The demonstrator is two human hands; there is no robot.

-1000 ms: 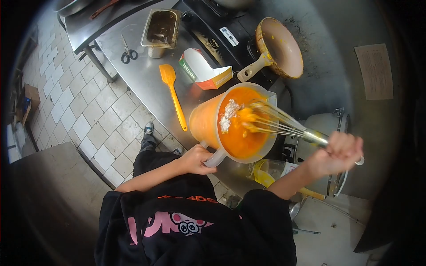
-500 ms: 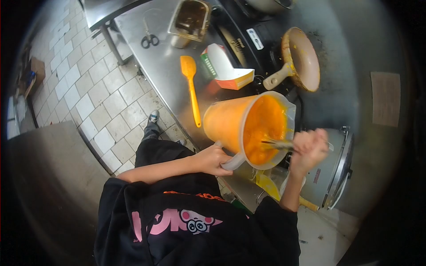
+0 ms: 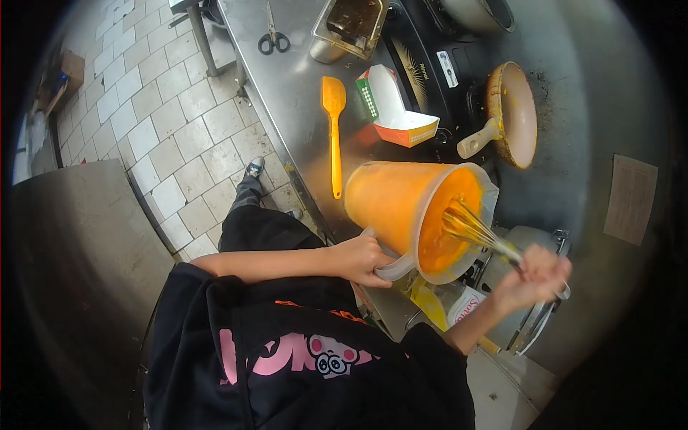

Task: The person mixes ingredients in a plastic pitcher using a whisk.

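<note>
A large translucent plastic pitcher (image 3: 390,190) holds an orange liquid (image 3: 437,233), its mouth turned toward the right. My left hand (image 3: 358,259) is closed around the pitcher's handle. In my right hand (image 3: 536,279) is the handle of a metal whisk (image 3: 479,228). The whisk slants across the pitcher's mouth, with its orange-coated wires at the liquid; I cannot tell how deep the tips sit. On the steel counter (image 3: 304,147) beside the pitcher lies an orange spatula (image 3: 334,136).
An open paper food box (image 3: 398,111) stands by the black stove (image 3: 423,72). A stained frying pan (image 3: 512,118) leans near the back wall. Scissors (image 3: 273,39) and a metal container of dark contents (image 3: 351,29) are farther along. A grey lidded appliance (image 3: 512,326) stands right.
My right hand has drawn outward and down with the whisk, so more of its wires show above the liquid. The whole view has shifted, while my left hand keeps the pitcher's handle.
</note>
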